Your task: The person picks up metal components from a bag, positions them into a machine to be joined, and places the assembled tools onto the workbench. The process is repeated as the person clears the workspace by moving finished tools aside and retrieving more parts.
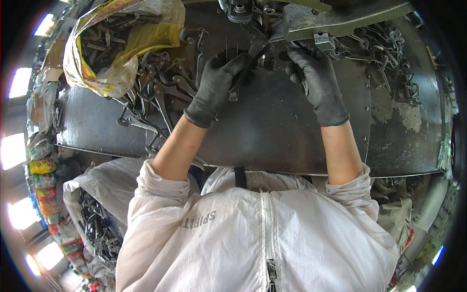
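The gloved left hand (216,85) is closed around a dark metal piece (245,65) just under the machine (335,17), and the gloved right hand (316,80) beside it pinches a small metal part (305,87).

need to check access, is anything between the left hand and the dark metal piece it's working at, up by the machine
Nothing visible. The left hand already has its gloved fingers on the dark metal piece under the machine head. The right hand works beside it, and the loose metal parts lie off to the left.
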`<move>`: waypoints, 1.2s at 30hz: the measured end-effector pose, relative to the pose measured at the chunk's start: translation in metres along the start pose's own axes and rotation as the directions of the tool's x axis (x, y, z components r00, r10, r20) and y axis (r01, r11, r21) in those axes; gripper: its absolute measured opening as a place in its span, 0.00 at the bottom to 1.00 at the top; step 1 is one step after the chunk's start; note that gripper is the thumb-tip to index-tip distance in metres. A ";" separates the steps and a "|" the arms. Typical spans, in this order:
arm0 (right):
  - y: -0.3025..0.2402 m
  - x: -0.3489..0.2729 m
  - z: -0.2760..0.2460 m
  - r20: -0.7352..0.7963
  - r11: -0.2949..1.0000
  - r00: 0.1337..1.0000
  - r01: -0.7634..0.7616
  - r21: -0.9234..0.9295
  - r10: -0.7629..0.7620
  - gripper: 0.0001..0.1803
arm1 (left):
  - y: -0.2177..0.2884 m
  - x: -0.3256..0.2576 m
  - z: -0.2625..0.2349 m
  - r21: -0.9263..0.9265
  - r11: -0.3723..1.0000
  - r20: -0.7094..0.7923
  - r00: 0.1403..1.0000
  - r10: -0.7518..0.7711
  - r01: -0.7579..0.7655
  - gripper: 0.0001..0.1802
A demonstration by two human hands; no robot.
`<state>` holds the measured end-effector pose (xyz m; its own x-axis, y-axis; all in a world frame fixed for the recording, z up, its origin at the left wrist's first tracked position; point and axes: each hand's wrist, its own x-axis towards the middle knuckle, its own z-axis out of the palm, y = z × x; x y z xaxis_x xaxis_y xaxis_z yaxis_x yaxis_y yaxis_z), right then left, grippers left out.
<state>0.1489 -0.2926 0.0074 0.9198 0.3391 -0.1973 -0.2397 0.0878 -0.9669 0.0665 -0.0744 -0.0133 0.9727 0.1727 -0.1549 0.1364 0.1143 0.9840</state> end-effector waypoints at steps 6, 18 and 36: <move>-0.004 -0.002 0.005 0.062 0.999 0.998 -0.024 -0.030 0.026 0.15 | 0.005 0.000 0.003 0.001 0.999 0.015 0.999 0.035 -0.035 0.15; -0.005 -0.011 0.023 0.119 0.995 0.988 -0.093 -0.023 0.095 0.17 | 0.004 -0.003 0.007 -0.062 0.997 -0.015 0.999 -0.038 0.037 0.17; 0.025 -0.003 0.016 0.060 0.979 0.986 -0.146 -0.144 0.156 0.24 | -0.011 -0.007 -0.028 0.042 0.997 -0.189 0.980 -0.056 0.065 0.18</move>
<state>0.1355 -0.2765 -0.0133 0.8510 0.4041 -0.3354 -0.3242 -0.0983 -0.9409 0.0530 -0.0494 -0.0256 0.9106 0.3476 -0.2237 0.2074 0.0839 0.9746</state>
